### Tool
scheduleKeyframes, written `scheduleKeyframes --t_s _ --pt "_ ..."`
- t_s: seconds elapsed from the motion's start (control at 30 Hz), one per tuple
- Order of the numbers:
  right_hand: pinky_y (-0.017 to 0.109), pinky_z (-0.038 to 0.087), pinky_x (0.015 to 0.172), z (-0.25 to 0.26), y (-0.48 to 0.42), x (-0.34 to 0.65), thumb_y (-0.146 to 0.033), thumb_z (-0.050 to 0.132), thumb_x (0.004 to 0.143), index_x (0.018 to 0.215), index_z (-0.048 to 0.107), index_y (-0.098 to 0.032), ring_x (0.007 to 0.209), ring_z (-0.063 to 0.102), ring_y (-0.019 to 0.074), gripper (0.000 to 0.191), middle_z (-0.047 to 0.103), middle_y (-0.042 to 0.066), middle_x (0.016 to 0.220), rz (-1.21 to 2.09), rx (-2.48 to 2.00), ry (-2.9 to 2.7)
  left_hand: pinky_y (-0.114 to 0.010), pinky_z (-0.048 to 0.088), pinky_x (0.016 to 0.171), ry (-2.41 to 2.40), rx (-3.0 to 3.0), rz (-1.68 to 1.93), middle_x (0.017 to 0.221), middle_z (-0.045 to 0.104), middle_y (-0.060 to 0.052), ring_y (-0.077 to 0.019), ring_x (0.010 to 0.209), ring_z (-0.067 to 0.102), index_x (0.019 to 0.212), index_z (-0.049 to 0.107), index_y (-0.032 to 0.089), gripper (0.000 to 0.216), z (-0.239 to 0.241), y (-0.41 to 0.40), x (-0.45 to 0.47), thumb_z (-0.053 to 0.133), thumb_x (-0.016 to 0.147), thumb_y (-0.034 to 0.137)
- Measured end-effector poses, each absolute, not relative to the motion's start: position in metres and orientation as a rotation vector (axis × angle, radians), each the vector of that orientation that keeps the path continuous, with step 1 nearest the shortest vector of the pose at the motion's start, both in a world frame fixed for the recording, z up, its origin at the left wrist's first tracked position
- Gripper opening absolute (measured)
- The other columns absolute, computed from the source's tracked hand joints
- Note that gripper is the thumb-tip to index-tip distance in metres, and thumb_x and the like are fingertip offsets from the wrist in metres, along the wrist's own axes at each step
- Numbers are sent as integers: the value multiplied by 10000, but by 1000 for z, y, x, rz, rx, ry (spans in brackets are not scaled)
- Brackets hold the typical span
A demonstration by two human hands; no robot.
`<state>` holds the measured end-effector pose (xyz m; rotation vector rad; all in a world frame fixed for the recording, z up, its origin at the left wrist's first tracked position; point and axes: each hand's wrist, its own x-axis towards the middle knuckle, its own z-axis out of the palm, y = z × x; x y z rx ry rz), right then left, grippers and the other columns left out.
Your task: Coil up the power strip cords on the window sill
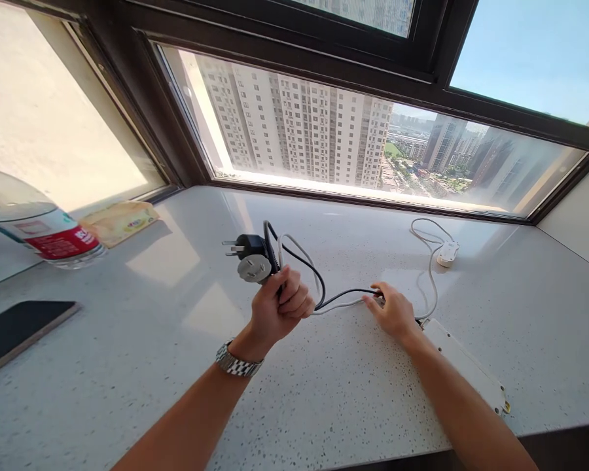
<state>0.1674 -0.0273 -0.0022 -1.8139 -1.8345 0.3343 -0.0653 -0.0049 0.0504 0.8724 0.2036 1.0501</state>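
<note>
At the centre of the frame the left hand (281, 302), a metal watch (237, 363) on its wrist, is closed in a fist around two cords, lifting a black plug (248, 247) and a white plug (254, 268) just above the speckled white sill (142, 366); the right hand (393, 311), just right of centre, pinches the black cord (346, 293) and white cord (336, 305) against the sill, its forearm crossing a white power strip (471, 366) at lower right. Further right a small white switch (447, 252) lies near the window (324, 137); at the left edge stand a plastic bottle (34, 226), a yellow packet (120, 221) and a dark phone (14, 330).
</note>
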Motion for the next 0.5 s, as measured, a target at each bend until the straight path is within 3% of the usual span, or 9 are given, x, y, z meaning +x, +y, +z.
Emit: scheduleKeyframes --t_s 0.13,0.3,0.37,0.43,0.5 --pt "413 386 977 -3 -39 143 -599 567 816 1296 467 -171 1164 488 276 651 550 143 1252 238 -1317 -2042 -185 257 367 104 875 924 336 111 69 -55 320 131 448 216 162 536 41 -17 -48 564 792 381" --pt "434 429 918 -3 -46 120 -589 690 721 1399 343 -194 1187 452 312 858 477 164 1323 291 -1187 -2248 -178 239 331 133 789 836 326 108 70 -50 301 107 438 225 167 513 32 -21 -37 550 778 371" --pt "395 442 863 -4 -45 118 -519 707 745 1325 439 -215 1092 511 286 708 548 140 1226 320 -1214 -2269 -171 232 321 146 736 846 332 97 75 -48 298 94 444 223 169 499 31 -19 -37 539 785 352" --pt "320 430 794 -6 -43 118 -445 705 778 1091 596 -223 941 557 228 399 621 80 1022 359 -1229 -2279 -164 233 314 179 688 868 336 110 77 -48 293 97 450 234 171 479 32 -16 -38 515 806 326" --pt "246 387 675 -6 -40 120 -418 702 789 857 626 -210 770 550 165 231 606 23 828 401 -1299 -2253 -166 265 312 249 666 906 333 157 77 -52 278 143 460 288 172 448 35 -12 -39 488 835 313"
